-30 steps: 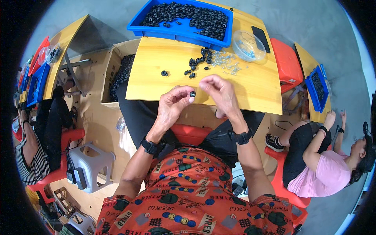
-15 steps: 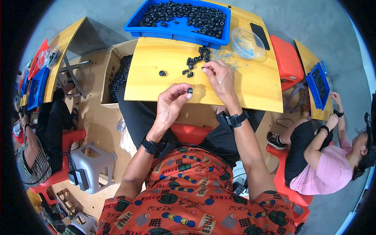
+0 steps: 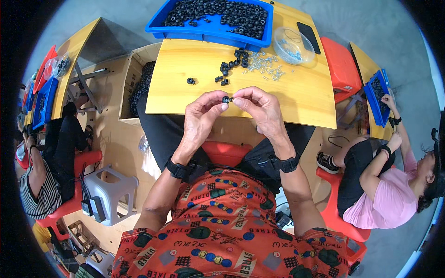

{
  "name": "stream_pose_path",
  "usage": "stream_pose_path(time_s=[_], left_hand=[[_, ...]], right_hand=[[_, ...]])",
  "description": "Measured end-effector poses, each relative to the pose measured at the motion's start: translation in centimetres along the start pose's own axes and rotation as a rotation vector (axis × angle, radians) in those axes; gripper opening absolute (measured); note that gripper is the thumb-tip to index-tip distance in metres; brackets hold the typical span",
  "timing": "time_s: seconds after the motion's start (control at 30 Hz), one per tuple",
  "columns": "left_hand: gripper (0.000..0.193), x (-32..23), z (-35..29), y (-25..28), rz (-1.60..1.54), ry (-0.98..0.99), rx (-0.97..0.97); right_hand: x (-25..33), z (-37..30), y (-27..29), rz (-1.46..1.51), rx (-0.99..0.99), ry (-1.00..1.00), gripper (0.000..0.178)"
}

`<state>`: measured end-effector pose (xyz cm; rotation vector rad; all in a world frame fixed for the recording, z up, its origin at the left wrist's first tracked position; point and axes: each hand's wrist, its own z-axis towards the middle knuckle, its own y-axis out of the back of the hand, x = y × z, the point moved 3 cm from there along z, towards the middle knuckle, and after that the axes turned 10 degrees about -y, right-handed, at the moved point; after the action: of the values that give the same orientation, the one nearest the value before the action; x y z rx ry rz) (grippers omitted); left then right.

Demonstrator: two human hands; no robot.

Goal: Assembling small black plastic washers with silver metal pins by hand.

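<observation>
Over the near edge of the yellow table (image 3: 171, 99), my two hands meet at the fingertips. My left hand (image 3: 200, 116) pinches a small round black plastic part (image 3: 225, 99) between thumb and fingers. Closed against its right side, my right hand (image 3: 263, 113) pinches a tiny dark piece (image 3: 232, 99), whose kind is too small to make out. Just beyond the fingers lies a loose line of similar black parts (image 3: 225, 66), with a single black part (image 3: 190, 81) off to the left. Tiny clear pieces (image 3: 265, 65) are scattered to the right of that line.
A blue tray (image 3: 199, 34) full of black parts stands at the table's far side. Right of it are a clear round bowl (image 3: 296, 58) and a flat dark object (image 3: 308, 37). A cardboard box (image 3: 126, 95) stands left; a co-worker (image 3: 380, 199) sits right.
My right hand has moved left and toward me, bringing its tiny piece against the black part in my left hand. The co-worker at right now reaches into a blue tray.
</observation>
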<state>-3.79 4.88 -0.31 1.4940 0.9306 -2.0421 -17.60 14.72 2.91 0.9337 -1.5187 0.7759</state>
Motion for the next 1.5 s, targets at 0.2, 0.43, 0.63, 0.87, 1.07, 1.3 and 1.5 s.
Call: stream_pose_path(time_s=[0.2,0.43,0.63,0.87,1.07,1.3,1.5], left_hand=[[0.024,-0.3,0.1,-0.2,0.001,-0.006,-0.004],[0.024,-0.9,0.2,-0.3,0.135,-0.132,0.035],[0.024,-1.5,0.2,-0.1,0.240,-0.206,0.029],[0.022,-2.9,0.3,-0.5,0.285,-0.247,0.082],[0.023,-3.6,0.1,-0.6,0.270,-0.285,0.123],[0.023,-4.9,0.0,-0.8,0.337,-0.366,0.176],[0.027,-5.3,-0.2,-0.9,0.326,-0.439,0.192]], right_hand=[[-0.4,0.2,-0.4,0.016,0.036,0.017,0.014],[-0.6,0.4,-0.4,0.002,0.034,0.029,0.013],[0.0,0.2,-0.5,0.029,0.067,0.014,0.012],[0.4,0.1,-0.3,0.050,0.082,0.010,0.011],[0.9,-0.1,-0.2,0.034,0.178,-0.009,0.012],[1.0,-0.1,-0.4,0.223,0.241,0.024,0.027],[1.6,-0.6,-0.6,0.272,0.353,-0.073,0.031]])
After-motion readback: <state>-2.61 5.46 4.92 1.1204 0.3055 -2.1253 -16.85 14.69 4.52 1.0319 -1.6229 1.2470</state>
